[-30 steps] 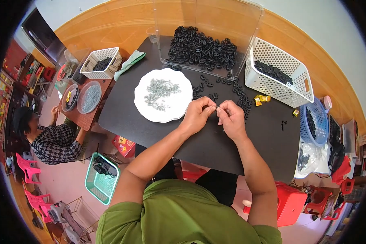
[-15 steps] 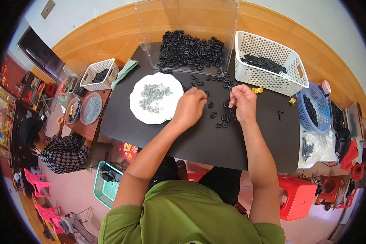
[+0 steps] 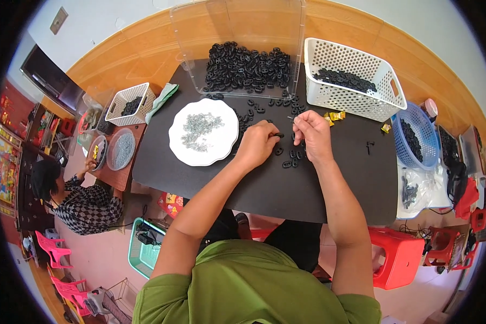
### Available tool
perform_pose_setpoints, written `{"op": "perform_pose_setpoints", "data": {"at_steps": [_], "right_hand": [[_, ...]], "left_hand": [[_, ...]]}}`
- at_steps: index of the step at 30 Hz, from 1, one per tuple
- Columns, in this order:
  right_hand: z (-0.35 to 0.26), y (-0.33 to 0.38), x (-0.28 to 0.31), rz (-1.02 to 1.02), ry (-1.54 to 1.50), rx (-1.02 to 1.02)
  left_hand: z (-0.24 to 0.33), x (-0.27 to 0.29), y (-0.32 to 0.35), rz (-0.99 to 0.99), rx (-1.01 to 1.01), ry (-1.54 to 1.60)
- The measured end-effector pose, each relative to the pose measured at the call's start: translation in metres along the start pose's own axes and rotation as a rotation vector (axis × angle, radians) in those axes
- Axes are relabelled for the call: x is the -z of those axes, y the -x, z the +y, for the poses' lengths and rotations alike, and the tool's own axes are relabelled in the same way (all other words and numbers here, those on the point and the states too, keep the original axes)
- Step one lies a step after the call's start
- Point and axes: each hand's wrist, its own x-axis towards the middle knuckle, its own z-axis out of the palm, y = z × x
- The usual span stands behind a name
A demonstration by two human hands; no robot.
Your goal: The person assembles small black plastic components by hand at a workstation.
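Pinched in my left hand is a small black oval part, held above the dark table. Close by on its right, my right hand has its thumb and forefinger together on a thin metal pin that points toward the left hand. A white scalloped plate with a heap of silvery metal pins stands left of my left hand. Loose black oval parts lie scattered around and between both hands; the fingers hide some of them.
A clear bin of black parts stands at the back. Right of it are a white perforated basket, yellow wrapped sweets and a blue basket. At a side table on the left, a co-worker reaches to a bowl.
A black oval part now shows in my left fingertips. My right hand has moved slightly left, closer to it. The co-worker's hand has moved to the bowl, and the view has shifted slightly.
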Motion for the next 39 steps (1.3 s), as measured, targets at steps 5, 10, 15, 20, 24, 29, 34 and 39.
{"op": "perform_pose_setpoints", "data": {"at_steps": [5, 10, 15, 20, 24, 29, 34, 39], "right_hand": [[-0.007, 0.007, -0.012, -0.099, 0.031, 0.029], [-0.009, 0.014, -0.019, -0.172, 0.045, 0.054], [-0.006, 0.013, -0.019, -0.165, -0.082, 0.012], [0.000, 0.011, -0.017, -0.074, -0.128, 0.000], [0.001, 0.013, -0.027, -0.055, -0.014, 0.037], [0.008, 0.018, -0.032, -0.058, 0.317, 0.301], [0.006, 0.021, -0.032, 0.044, 0.652, 0.518], [-0.004, 0.026, -0.047, 0.008, 0.807, 0.601]], "left_hand": [[0.013, 0.014, 0.005, 0.042, 0.082, 0.269], [0.012, 0.012, 0.009, 0.186, -0.029, 0.296], [-0.001, 0.003, 0.009, 0.175, 0.054, 0.493], [-0.005, -0.001, 0.005, 0.115, 0.185, 0.756], [-0.005, -0.001, 0.006, 0.073, 0.301, 0.946], [-0.004, -0.001, 0.007, 0.079, 0.395, 1.054], [-0.003, -0.010, 0.004, 0.104, 0.427, 1.171], [-0.011, -0.010, 0.006, 0.119, 0.488, 1.214]]}}
